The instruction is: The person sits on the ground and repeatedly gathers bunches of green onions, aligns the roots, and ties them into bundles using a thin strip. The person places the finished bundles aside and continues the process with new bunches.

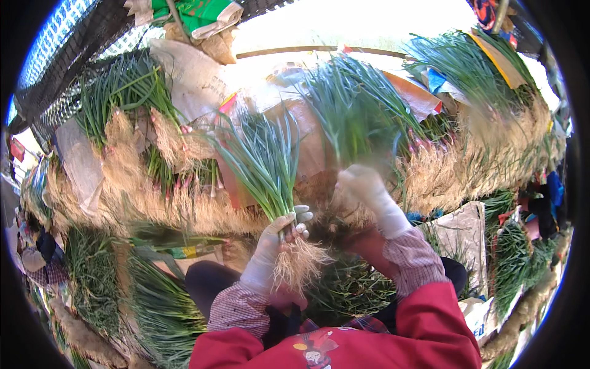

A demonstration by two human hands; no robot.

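Note:
My left hand, in a pale glove, is closed around the lower stems of a bunch of green onions; the leaves fan upward and the stringy roots hang below the fingers. To the right, my right hand, also gloved, is blurred and raised at about the height of the leaves. Blurred green leaves rise just above it, and some roots show at its left side; I cannot tell whether they are in its grasp. Both hands are apart, in front of a long bank of rooty onion bunches.
More green onion bunches lie at the back left and back right, roots towards me. Loose leaves cover the ground between my knees. A large leafy pile is at lower left. A person sits at far left.

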